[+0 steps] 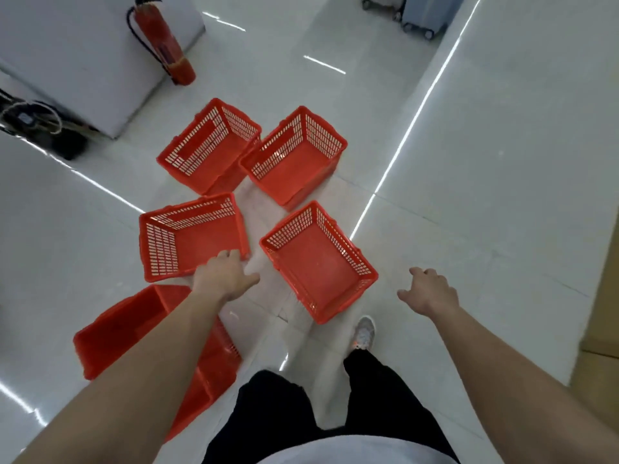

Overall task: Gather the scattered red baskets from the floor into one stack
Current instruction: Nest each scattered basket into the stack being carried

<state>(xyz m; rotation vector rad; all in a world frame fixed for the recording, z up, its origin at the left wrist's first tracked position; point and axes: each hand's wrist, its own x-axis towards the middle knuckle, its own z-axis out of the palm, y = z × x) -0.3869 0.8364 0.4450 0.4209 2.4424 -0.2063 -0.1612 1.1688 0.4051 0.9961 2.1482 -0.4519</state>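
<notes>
Five red baskets sit apart on the white floor point(502, 162), none stacked yet: far left basket point(209, 145), far right basket point(294, 159), middle left basket point(191, 237), near right basket point(318, 259), and a tipped basket point(134, 333) beneath the left arm. The left hand point(224, 276), grip released, reaches toward the middle left basket's rim. The right hand point(430, 291) hovers open, holding nothing. Judged from this, gathering has barely begun
</notes>
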